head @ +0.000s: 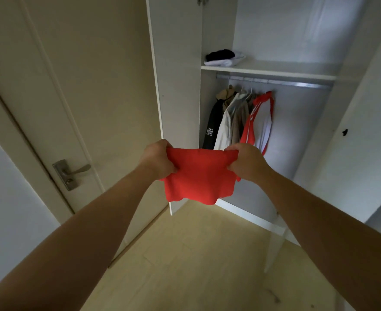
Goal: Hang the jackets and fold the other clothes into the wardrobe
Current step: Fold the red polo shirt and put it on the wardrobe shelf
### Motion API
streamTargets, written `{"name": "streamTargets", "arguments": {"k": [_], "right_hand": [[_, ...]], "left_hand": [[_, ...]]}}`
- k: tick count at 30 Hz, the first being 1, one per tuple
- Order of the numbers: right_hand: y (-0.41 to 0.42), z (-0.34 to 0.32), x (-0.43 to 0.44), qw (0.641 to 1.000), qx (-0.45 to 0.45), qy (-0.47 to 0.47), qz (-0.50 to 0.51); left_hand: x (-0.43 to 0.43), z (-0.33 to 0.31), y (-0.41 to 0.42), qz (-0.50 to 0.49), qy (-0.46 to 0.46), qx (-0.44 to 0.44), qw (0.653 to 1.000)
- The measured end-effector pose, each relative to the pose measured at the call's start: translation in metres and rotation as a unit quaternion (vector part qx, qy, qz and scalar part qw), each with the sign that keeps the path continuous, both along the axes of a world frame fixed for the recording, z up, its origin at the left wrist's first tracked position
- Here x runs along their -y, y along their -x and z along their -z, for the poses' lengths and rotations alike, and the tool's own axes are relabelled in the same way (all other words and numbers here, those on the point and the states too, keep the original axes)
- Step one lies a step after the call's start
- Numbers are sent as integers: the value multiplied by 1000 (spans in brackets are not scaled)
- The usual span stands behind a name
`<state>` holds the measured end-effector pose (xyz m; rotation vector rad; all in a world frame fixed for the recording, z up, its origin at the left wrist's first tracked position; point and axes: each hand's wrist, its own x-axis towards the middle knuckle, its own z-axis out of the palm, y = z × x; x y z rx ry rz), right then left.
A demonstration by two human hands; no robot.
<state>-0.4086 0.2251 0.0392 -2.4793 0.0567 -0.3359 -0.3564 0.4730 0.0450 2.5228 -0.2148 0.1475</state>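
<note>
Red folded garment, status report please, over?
Left hand and right hand grip folded red fabric garment by its top corners. Held before open white wardrobe. Nothing seen between it and white shelf.

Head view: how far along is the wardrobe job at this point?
Done: jackets hang on the rail, and a small pile of folded clothes sits on the shelf. In hand: left hand and right hand grip a folded red garment in front of the open wardrobe. Left: placing it inside, likely on the shelf; no other loose clothes show.
</note>
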Motion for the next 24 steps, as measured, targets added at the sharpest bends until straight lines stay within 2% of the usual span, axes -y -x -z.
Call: {"name": "streamTargets", "arguments": {"k": [2,4,6,8,10,15,17,19,21,24], "right_hand": [[-1,-4,1,996,46,81,15],[-4,-6,4,995,52,80,36],[-8,-10,9,999,17,-3,46],[-11,-14,14,991,-36,-124,36],[-13,-14,23,975,-64,-209,32],[-26,-5,39,951,-3,-307,47],[-38,-3,46,946,23,-315,75],[-54,0,57,952,49,-283,105],[-74,5,71,961,75,-236,127],[-111,10,97,967,95,-188,143]], "left_hand": [[0,-2,-6,-6,3,11,1000],[-2,-4,-16,1,11,11,1000],[-3,-5,-26,24,39,-3,999],[-3,-5,-36,46,140,-49,988],[0,-3,-46,74,252,-120,957],[25,4,-76,87,361,-249,895],[44,5,-89,103,392,-274,872],[65,7,-105,110,404,-274,866],[88,9,-123,107,400,-253,874],[121,10,-158,120,352,-192,908]]}}
